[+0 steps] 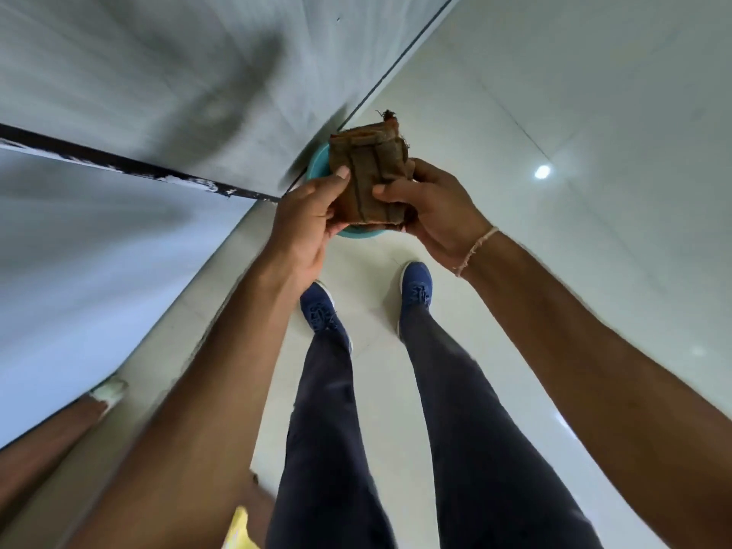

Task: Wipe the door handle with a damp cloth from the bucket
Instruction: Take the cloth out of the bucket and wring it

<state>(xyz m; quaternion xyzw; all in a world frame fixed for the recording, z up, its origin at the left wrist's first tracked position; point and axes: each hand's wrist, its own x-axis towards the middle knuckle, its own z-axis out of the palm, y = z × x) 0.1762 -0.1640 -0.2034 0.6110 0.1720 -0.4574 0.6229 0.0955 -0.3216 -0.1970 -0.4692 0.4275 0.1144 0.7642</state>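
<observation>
Both bare forearms reach forward from the near edge and meet over the floor. The left hand (313, 215) is turned palm inward, thumb pressed on the near-left face of the cloth (370, 172) and fingers curled beneath it. The right hand (435, 208), a thread band (475, 251) round its wrist, grips the cloth's right side, thumb on top and fingers wrapped behind; so the hands are together, both clamped on the cloth.

To the left a grey door panel (158, 73) with a dark edge strip fills the far-left view, blurred. Directly under the cloth a teal bucket (319, 162) stands on the pale tiled floor (554, 112), only its rim showing left and near. Two blue shoes (416, 289) stand nearer.

The brown cloth is folded into a thick pad, held above the bucket, its long axis running near to far, frayed end far.
</observation>
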